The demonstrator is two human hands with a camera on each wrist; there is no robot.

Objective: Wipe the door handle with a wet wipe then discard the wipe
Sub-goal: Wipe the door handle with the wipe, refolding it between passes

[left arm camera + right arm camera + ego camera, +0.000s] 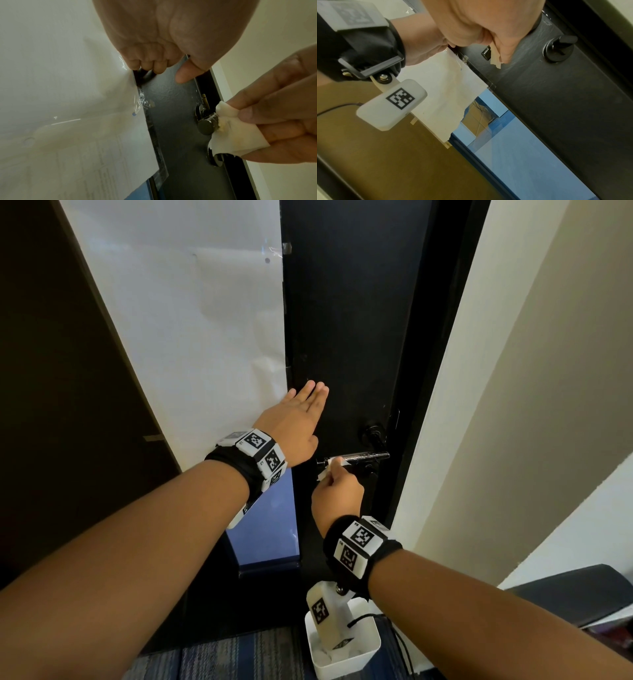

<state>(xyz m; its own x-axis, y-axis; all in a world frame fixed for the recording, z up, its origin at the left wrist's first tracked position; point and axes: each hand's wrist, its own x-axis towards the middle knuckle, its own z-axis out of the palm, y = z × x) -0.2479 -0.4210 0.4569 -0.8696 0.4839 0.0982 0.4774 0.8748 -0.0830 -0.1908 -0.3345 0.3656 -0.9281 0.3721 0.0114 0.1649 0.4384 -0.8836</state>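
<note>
Your right hand (337,491) pinches a folded white wet wipe (235,129) between thumb and curled fingers, and the wipe sits at the free end of the slim dark metal lever door handle (363,456). In the left wrist view the wipe wraps against the handle just behind its round end cap, with the cap itself bare and a loose corner of the wipe hanging below your fingers. In the head view most of the lever runs uncovered from your fingertips toward the door's edge, where it meets its mount.

Your left hand (296,419) lies flat with straight fingers against the black door (349,320), gripping nothing. It rests above and to the left of the handle, fingertips beside the edge of the large white paper sheet (191,330) taped over the glass panel.

A round black thumb-turn lock (559,47) sits on the door just above the handle. On the carpet below your right wrist stands a small white rectangular plastic bin (371,652), well apart from the wipe.
</note>
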